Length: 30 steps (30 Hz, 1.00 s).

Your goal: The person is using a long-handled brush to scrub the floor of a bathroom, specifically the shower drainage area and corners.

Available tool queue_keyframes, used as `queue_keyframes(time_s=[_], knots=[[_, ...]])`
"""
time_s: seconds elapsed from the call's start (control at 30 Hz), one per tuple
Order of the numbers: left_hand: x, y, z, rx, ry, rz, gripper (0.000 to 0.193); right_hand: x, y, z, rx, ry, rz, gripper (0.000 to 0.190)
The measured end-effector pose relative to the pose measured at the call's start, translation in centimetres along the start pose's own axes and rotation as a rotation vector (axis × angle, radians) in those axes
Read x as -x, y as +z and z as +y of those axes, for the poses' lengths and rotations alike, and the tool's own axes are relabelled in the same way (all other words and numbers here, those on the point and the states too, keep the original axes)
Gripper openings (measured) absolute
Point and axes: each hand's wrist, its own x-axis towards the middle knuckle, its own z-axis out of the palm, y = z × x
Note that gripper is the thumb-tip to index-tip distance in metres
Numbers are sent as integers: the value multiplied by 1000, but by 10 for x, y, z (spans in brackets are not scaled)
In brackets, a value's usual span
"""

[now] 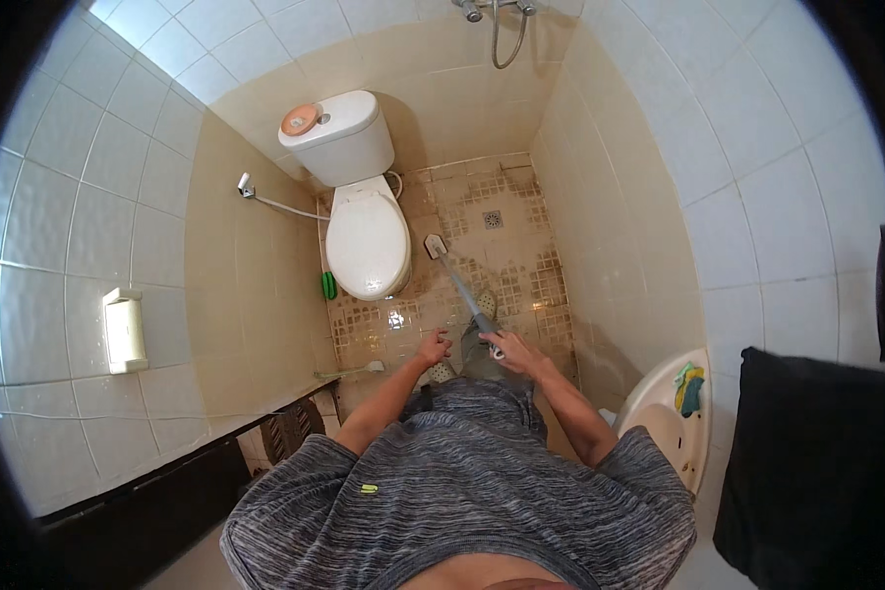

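My right hand (516, 351) is closed around the grey grip of a long-handled floor scrub brush (461, 284). The handle slants away to the upper left, and its small head (435, 246) rests on the wet tiled floor (493, 258), just right of the toilet (369, 247). Its bristles are hidden beneath the head. My left hand (434, 347) hangs in front of my body, left of the handle and apart from it, with its fingers partly curled and nothing in them. Below the hands show my shoes, one by the handle, one under the left hand.
A floor drain (493, 219) lies beyond the brush. At left are a bidet sprayer (245, 186), a green brush (329, 285) and a white-headed brush (372, 366) on the floor. A washbasin (653, 398) holding cloths stands close at right, beside a black cloth (796, 457).
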Motion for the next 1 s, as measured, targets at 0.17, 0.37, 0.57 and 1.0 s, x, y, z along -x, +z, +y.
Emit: queue_keyframes(time_s=[0.17,0.37,0.57,1.0], knots=[[-23,3,34,-74,-108,-23,56,-54,-46,11,100,-46,-33,61],[-40,-31,86,-58,8,156,54,-162,-67,-4,285,-24,28,52],[-23,-60,77,96,72,282,50,-252,-97,4,193,68,149,48],[58,-54,-73,244,-200,284,54,-156,-37,29,208,86,157,55]])
